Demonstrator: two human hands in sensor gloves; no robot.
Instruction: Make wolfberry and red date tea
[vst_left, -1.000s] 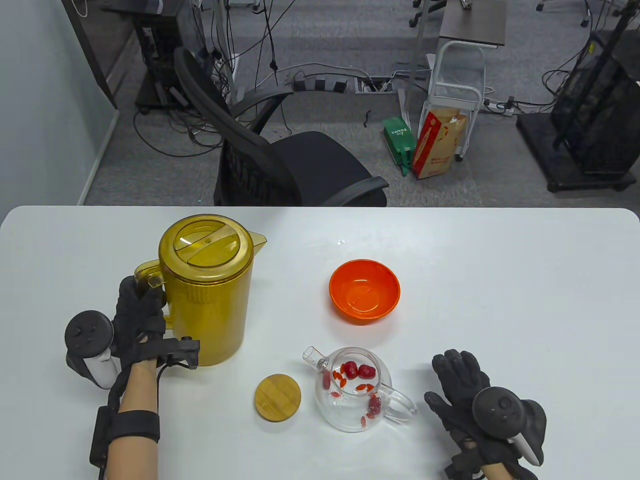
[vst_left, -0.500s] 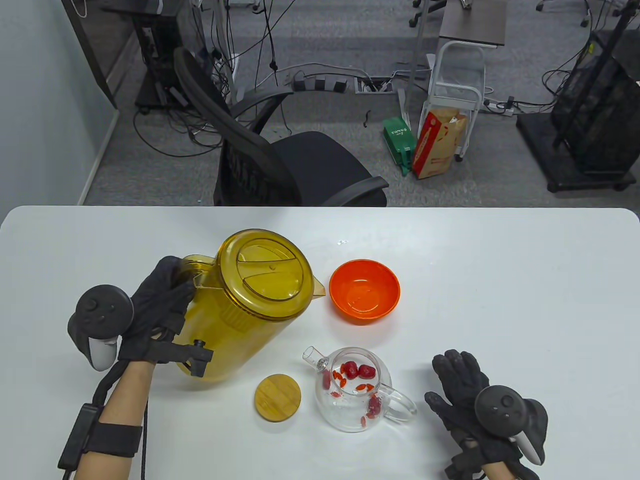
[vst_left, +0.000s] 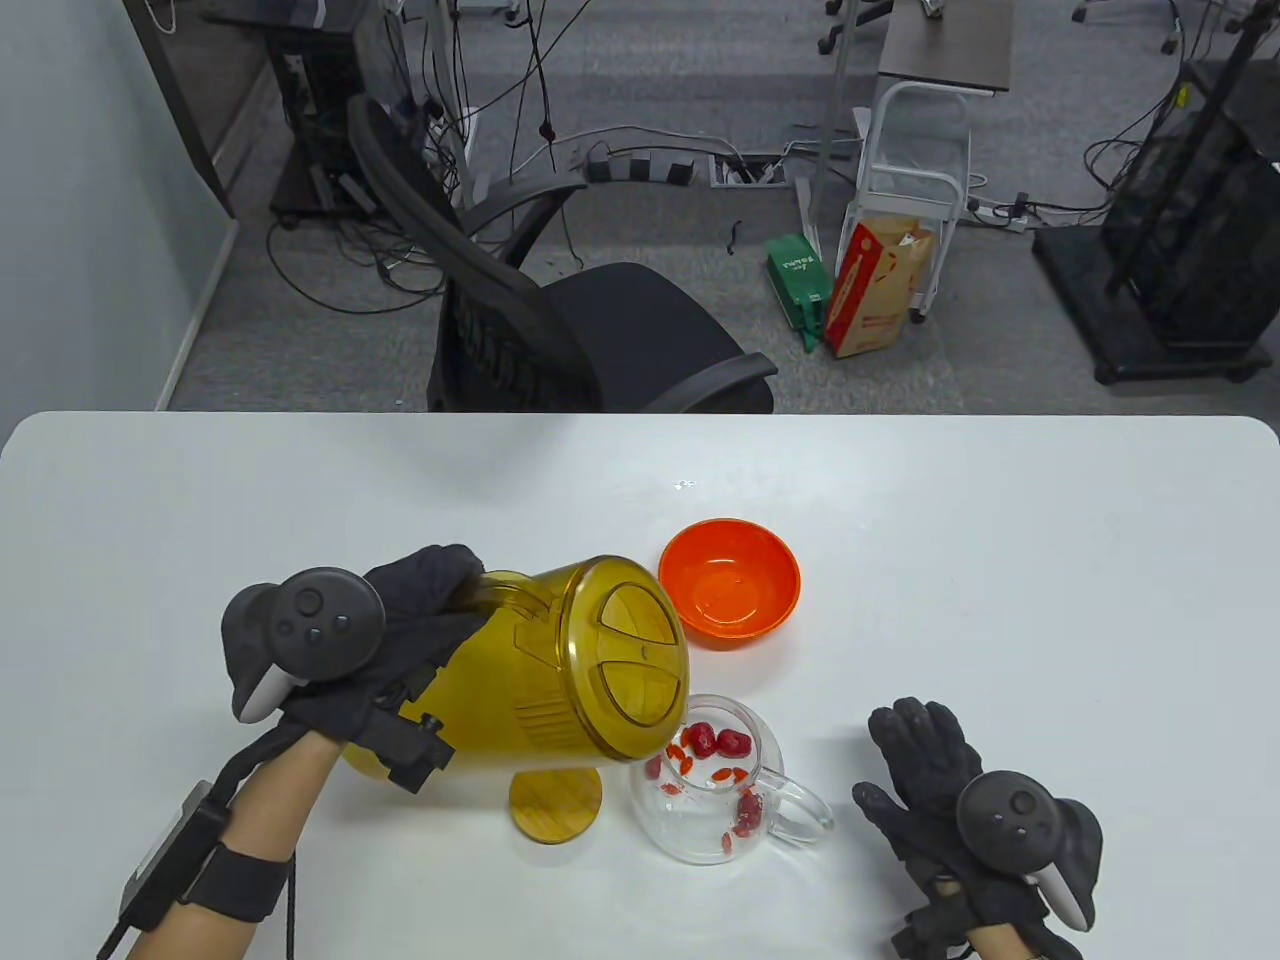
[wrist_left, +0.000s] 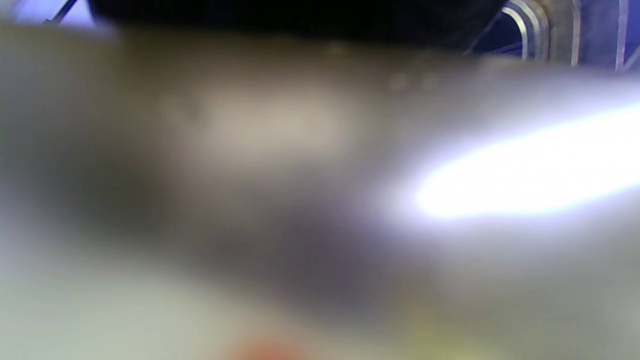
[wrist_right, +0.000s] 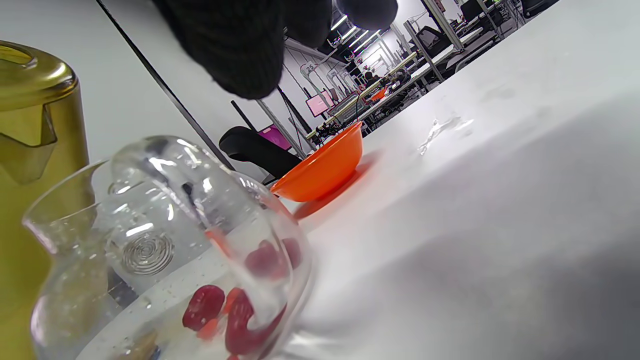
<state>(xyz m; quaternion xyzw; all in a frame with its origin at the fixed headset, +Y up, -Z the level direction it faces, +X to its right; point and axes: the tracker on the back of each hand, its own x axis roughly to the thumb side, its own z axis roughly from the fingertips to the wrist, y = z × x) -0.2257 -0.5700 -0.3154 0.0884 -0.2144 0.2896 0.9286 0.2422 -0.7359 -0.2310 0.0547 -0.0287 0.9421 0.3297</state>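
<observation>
Teapot (vst_left: 715, 790), glass, sits at lower centre holding red dates (vst_left: 718, 742); right hand (vst_left: 935, 790) rests flat beside it. Yellow pitcher (vst_left: 560, 680), gripped by left hand (vst_left: 400, 640), has swung from upright to tilted over the teapot, hiding its spout and part of the bamboo lid (vst_left: 555, 805). Left wrist view is blurred.

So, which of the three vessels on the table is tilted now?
The yellow pitcher: the left hand holds it tipped toward the glass teapot. The teapot and orange bowl stand upright.
</observation>
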